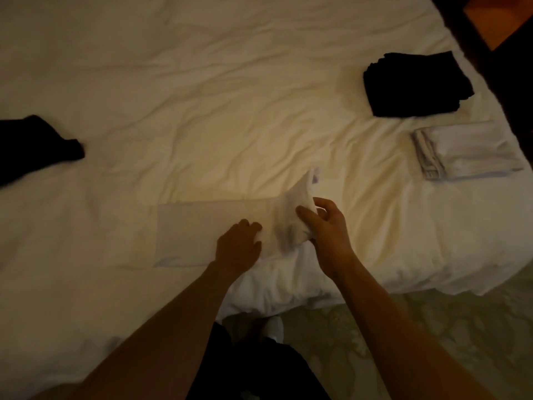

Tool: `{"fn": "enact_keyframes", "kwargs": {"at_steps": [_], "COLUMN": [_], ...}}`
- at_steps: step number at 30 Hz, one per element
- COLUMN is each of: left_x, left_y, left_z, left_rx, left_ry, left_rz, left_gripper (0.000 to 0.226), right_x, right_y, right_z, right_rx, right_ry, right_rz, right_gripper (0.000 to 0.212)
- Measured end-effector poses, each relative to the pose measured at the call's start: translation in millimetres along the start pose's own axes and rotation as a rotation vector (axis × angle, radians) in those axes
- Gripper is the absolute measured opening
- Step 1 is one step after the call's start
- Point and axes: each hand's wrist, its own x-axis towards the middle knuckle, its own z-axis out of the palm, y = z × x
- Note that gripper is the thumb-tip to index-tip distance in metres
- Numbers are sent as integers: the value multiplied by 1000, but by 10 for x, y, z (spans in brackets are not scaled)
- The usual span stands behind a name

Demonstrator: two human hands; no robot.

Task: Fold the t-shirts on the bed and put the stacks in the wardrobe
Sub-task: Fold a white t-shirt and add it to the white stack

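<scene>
My right hand [326, 226] was clamped on a bunched end of the white t-shirt [207, 232], thumb and fingers pinching the cloth and lifting it into a soft peak above the bed [202, 96]. My left hand [238, 246] lay on the same shirt just beside the raised part, knuckles up and fingers curled down into the fabric; whether it gripped or only pressed, I could not tell. The rest of the shirt lay flat as a long rectangle along the near edge of the bed, thin and smooth against the rumpled white duvet.

Toward the right edge sat a folded black stack [415, 85], squarish and several layers thick, and nearer the near right corner a folded white stack [467, 151], its layered edges showing on the left side. The two stacks lay near each other without touching. An unfolded black garment [34, 148] lay crumpled at the left edge, well apart from both hands.
</scene>
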Motion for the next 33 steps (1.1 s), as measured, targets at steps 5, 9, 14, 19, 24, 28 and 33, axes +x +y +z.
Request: {"fn": "enact_keyframes", "kwargs": {"at_steps": [5, 9, 14, 19, 24, 28, 33], "left_x": [-229, -423, -484, -472, -423, -440, -381], "left_y": [-293, -543, -693, -696, -950, -1218, -1298], "left_z": [-356, -626, -906, -1114, -1131, -1081, -996], "left_rx": [-724, -883, -1073, -1194, -1033, -942, -979], "left_ry": [161, 352, 234, -7, -23, 28, 74], "left_rz": [-295, -355, -400, -446, -463, -507, -489], "left_gripper": [17, 22, 24, 42, 56, 50, 13], "right_x": [-141, -219, -284, -336, -421, -509, -436], "right_y": [76, 240, 491, 682, 891, 907, 1090], "right_z": [709, 1114, 1435, 1679, 1923, 1874, 1294], "right_rx": [-233, -427, -570, -666, -859, -780, -1153], "right_ry": [-52, -70, -57, -66, -235, -386, 51], "right_rz": [-103, -182, -234, -311, -343, -364, -474], "right_gripper": [16, 17, 22, 15, 27, 41, 81]}}
